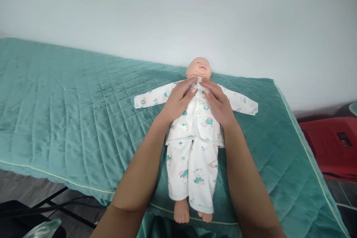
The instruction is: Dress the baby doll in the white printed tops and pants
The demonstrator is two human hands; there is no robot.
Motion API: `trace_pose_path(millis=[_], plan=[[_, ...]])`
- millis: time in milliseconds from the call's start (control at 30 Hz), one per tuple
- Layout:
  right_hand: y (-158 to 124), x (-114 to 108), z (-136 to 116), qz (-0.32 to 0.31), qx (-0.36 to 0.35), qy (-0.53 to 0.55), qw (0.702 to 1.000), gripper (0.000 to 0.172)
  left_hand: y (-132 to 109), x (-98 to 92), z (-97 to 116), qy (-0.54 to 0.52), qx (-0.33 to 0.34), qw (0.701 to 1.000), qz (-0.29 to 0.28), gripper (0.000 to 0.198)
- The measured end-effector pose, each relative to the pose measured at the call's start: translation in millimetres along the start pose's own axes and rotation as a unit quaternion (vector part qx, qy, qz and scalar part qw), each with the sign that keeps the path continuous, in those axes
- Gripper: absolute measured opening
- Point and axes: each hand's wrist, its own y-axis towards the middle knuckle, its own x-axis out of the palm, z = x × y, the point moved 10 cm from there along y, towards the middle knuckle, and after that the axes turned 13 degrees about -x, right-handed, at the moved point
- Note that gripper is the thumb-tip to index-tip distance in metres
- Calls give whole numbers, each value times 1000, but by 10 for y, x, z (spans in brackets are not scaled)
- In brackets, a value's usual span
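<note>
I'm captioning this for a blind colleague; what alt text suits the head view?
A left hand and a right hand rest on the printed white pajama top of a baby doll lying face up on a green quilted cover beside a pale wall.

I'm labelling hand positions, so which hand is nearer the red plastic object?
Right. The right hand rests on the patterned shirt, with the red plastic object off to its right; the left hand is farther, on the shirt's other side.

We've got bare forearms [136, 174] here, tapering to narrow wrists [162, 119], and bare hands [179, 101] with short, rounded thumbnails [193, 90]!
</note>
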Motion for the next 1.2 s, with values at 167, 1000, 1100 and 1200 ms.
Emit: trace_pose_path(millis=[167,1000,1100,1200], plan=[[-6,-14,-4,5,4,-3,1000,40,4,4,-14,2,4,1000,3,52],[-313,-332,608,-2,120,-215,969,58,-32,-304,-712,206,-97,970,86,53],[-501,-515,734,-44,145,-322,935,57,-245,-500,-917,297,-98,946,89,55],[-758,-820,815,-87,171,-382,904,61,-466,-804,-1182,336,-140,927,89,66]])
